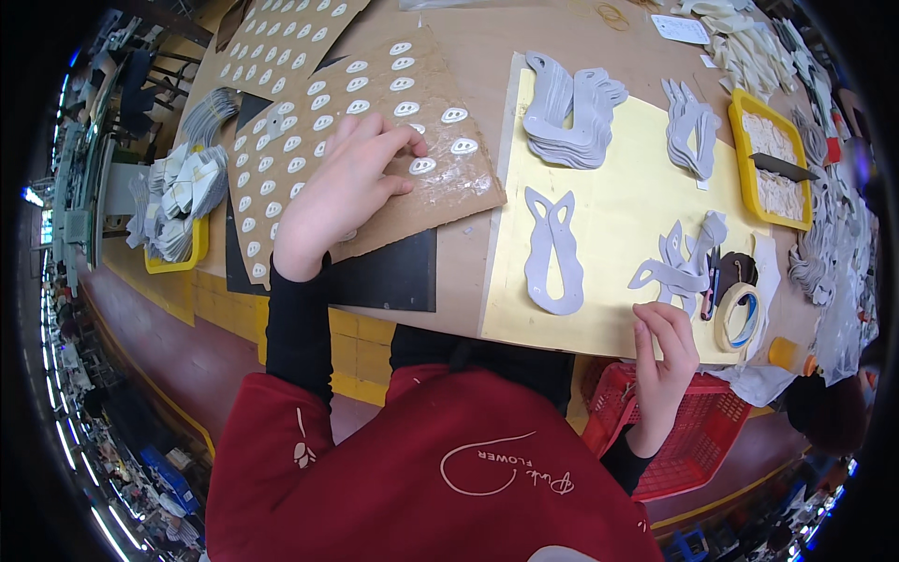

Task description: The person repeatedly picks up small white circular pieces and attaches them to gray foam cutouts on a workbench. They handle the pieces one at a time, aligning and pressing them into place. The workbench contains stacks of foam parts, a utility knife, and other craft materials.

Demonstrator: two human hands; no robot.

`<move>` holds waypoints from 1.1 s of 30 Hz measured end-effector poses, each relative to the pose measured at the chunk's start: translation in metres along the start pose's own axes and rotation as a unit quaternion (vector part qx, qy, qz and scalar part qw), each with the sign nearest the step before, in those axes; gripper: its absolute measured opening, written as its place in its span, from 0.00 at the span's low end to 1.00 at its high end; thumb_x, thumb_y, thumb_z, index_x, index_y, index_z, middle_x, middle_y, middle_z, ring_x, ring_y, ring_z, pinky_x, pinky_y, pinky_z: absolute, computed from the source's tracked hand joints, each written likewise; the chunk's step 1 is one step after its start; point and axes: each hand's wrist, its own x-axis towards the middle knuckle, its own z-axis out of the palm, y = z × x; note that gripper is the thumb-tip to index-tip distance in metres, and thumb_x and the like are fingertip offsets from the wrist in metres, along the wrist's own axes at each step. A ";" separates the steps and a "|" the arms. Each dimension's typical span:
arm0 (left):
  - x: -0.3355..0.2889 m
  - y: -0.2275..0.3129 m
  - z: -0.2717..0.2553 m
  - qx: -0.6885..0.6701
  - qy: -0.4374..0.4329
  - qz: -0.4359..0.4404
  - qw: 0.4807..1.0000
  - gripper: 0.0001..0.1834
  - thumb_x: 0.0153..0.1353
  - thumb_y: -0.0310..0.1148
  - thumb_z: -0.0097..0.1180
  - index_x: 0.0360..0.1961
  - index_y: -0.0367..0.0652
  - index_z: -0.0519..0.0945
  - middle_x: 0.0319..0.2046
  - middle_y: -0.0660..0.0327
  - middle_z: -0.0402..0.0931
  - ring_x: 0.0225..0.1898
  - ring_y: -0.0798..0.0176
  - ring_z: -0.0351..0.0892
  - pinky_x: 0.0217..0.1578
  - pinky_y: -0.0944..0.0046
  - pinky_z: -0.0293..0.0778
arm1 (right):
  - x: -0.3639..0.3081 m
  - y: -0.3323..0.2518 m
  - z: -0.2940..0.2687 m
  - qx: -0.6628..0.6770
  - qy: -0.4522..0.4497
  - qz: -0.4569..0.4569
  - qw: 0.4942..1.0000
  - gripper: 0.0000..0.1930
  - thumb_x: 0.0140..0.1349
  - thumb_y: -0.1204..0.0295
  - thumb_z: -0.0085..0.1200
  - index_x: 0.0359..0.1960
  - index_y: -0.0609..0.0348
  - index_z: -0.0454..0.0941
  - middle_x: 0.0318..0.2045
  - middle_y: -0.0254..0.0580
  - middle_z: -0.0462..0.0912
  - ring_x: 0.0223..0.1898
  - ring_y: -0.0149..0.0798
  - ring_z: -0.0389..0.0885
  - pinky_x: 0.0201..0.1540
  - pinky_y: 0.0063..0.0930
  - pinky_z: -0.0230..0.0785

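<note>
My left hand (351, 178) is over a brown cardboard sheet (440, 192) set with rows of small white oval pieces, each with small marks. Its thumb and index finger are apart, close to one white oval piece (422, 166) on the sheet. Over the front edge of the yellow board (609, 328), my right hand (667, 345) has its thumb and fingertips drawn together; anything between them is too small to make out. A single grey loop-shaped cut piece (539, 272) lies flat on the board, left of that hand. Beyond my right hand lie several loose grey pieces (676, 272).
Stacks of grey cut pieces (571, 131) stand at the board's back. Pens, a tape roll (738, 317) and a yellow tray (796, 220) of pale pieces are at the right. A red basket (688, 459) sits below the table edge. Grey pieces fill a yellow bin (198, 245) at the left.
</note>
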 end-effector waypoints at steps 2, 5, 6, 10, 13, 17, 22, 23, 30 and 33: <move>0.001 0.001 -0.001 0.014 0.005 0.017 1.000 0.16 0.57 0.27 0.67 0.47 0.46 0.81 0.45 0.57 0.73 0.55 0.49 0.66 0.60 0.55 0.64 | 0.001 0.000 0.002 0.006 0.006 -0.010 1.000 0.10 0.57 0.84 0.63 0.42 0.65 0.85 0.40 0.45 0.83 0.42 0.46 0.80 0.47 0.34 0.72; 0.002 0.000 0.002 0.018 0.013 0.019 1.000 0.14 0.56 0.27 0.67 0.45 0.45 0.80 0.46 0.58 0.73 0.55 0.48 0.66 0.60 0.54 0.64 | 0.007 -0.004 0.009 0.000 -0.002 -0.052 0.999 0.10 0.56 0.84 0.63 0.41 0.65 0.85 0.39 0.44 0.83 0.42 0.45 0.80 0.46 0.34 0.71; 0.002 -0.003 0.002 0.017 0.006 0.019 1.000 0.14 0.56 0.27 0.67 0.44 0.45 0.80 0.46 0.58 0.73 0.55 0.48 0.67 0.60 0.54 0.64 | 0.009 -0.006 0.011 -0.002 -0.005 -0.066 0.998 0.10 0.56 0.84 0.63 0.41 0.64 0.85 0.39 0.43 0.83 0.42 0.45 0.80 0.46 0.34 0.71; -0.001 -0.014 0.005 0.016 0.002 0.015 1.000 0.14 0.54 0.28 0.67 0.42 0.44 0.79 0.44 0.57 0.74 0.55 0.48 0.68 0.59 0.54 0.64 | 0.011 -0.011 0.010 -0.001 0.032 -0.070 0.997 0.10 0.56 0.83 0.64 0.40 0.62 0.86 0.39 0.42 0.84 0.41 0.44 0.80 0.45 0.34 0.71; -0.004 -0.017 0.011 0.012 0.085 0.085 0.993 0.19 0.53 0.28 0.67 0.47 0.45 0.80 0.44 0.56 0.76 0.54 0.47 0.71 0.59 0.53 0.64 | 0.008 -0.002 -0.001 -0.023 0.053 -0.068 0.996 0.10 0.56 0.82 0.65 0.40 0.60 0.86 0.39 0.42 0.84 0.41 0.45 0.80 0.45 0.35 0.71; -0.001 -0.014 0.011 0.014 0.030 0.025 0.999 0.23 0.50 0.21 0.64 0.50 0.44 0.81 0.46 0.57 0.77 0.56 0.50 0.71 0.59 0.55 0.64 | 0.000 0.024 -0.032 -0.078 0.180 0.006 0.980 0.09 0.60 0.79 0.63 0.42 0.62 0.85 0.38 0.43 0.85 0.39 0.42 0.82 0.44 0.30 0.72; 0.002 -0.011 0.008 0.030 0.019 0.027 0.999 0.24 0.50 0.19 0.63 0.50 0.43 0.79 0.43 0.57 0.74 0.51 0.51 0.70 0.58 0.55 0.65 | -0.012 0.051 -0.068 -0.072 0.299 0.219 0.926 0.08 0.66 0.77 0.59 0.44 0.63 0.85 0.39 0.41 0.86 0.39 0.32 0.82 0.44 0.24 0.72; 0.002 -0.011 0.007 0.047 0.017 0.029 0.998 0.24 0.49 0.19 0.64 0.50 0.43 0.79 0.42 0.57 0.74 0.51 0.51 0.69 0.57 0.55 0.65 | -0.014 0.056 -0.072 -0.079 0.296 0.211 0.928 0.08 0.66 0.76 0.59 0.45 0.63 0.86 0.39 0.40 0.86 0.38 0.31 0.82 0.43 0.24 0.72; 0.010 -0.009 0.006 0.075 -0.004 0.071 0.995 0.17 0.48 0.19 0.63 0.42 0.42 0.78 0.40 0.57 0.74 0.49 0.49 0.70 0.55 0.54 0.66 | -0.021 0.093 -0.070 -0.141 0.234 0.215 0.937 0.10 0.61 0.75 0.64 0.43 0.64 0.85 0.41 0.44 0.85 0.40 0.40 0.82 0.43 0.28 0.74; 0.008 -0.010 0.009 0.094 -0.027 0.025 0.995 0.14 0.49 0.19 0.63 0.37 0.42 0.77 0.39 0.57 0.76 0.49 0.49 0.72 0.53 0.54 0.67 | -0.027 0.104 -0.067 -0.106 0.244 0.168 0.949 0.08 0.60 0.78 0.64 0.41 0.66 0.86 0.39 0.44 0.85 0.42 0.39 0.84 0.46 0.29 0.75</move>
